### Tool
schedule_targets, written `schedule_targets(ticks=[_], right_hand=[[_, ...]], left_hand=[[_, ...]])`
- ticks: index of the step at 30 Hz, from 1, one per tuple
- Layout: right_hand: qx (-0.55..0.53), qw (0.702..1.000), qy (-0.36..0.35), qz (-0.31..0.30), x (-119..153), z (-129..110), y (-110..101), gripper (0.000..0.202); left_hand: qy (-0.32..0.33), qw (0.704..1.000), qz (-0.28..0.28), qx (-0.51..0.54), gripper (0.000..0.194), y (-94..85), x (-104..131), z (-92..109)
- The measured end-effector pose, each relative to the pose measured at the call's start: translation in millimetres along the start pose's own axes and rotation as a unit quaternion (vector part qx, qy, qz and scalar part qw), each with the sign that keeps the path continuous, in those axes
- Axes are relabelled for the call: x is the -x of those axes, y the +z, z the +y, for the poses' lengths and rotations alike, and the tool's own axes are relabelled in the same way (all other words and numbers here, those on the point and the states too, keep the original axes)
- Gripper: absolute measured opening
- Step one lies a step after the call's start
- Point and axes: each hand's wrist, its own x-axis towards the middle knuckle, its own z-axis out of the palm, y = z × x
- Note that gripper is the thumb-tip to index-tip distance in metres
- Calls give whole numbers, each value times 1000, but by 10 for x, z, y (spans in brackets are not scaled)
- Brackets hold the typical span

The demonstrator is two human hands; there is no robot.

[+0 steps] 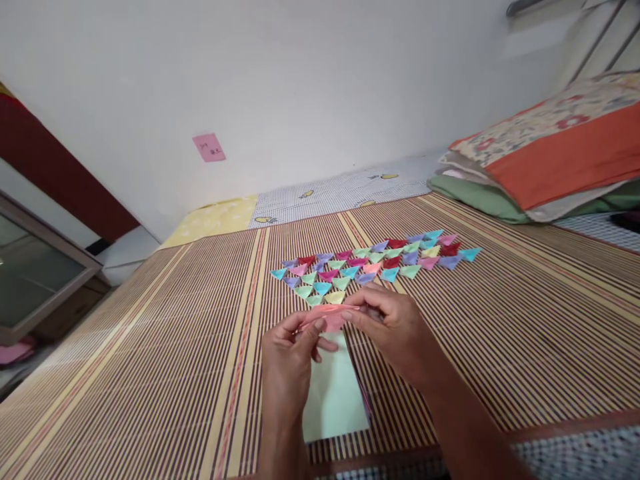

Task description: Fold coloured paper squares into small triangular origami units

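Between both hands is a folded piece of pink paper (333,321), held up above the mat. My left hand (293,347) pinches its left end between thumb and fingers. At the other end, the thumb and fingertips of my right hand (387,317) close on its right corner. Below them lies a stack of pale green paper (335,393), partly hidden by my left hand. Just beyond the hands, many small folded paper triangles (350,272) in green, blue, purple, red, pink and yellow lie in slanting rows.
A striped bamboo mat (200,360) covers the bed. Folded bedding with an orange and floral cover (560,147) is piled at the right, by the white wall (300,87). A pink note (209,147) is on the wall. A framed glass panel (35,267) stands at the left.
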Motion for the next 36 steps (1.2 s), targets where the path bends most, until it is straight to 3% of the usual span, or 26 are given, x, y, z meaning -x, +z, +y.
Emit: schedule_targets(ticks=[14,24,30,36], right_hand=[[-13,1000,22,18,11,-29,44,16],[-164,986,38,-2,15,-2,72,11],[-243,967,63,-37,25,18,101,10],[-251,966,55,-14,30,-1,153,15]], left_hand=[[-19,990,6,137,18,26,-21,-23],[-4,987,-13,157,11,27,-7,-9],[43,989,-13,140,8,19,-8,-7],[98,989,-1,115,3,13,12,15]])
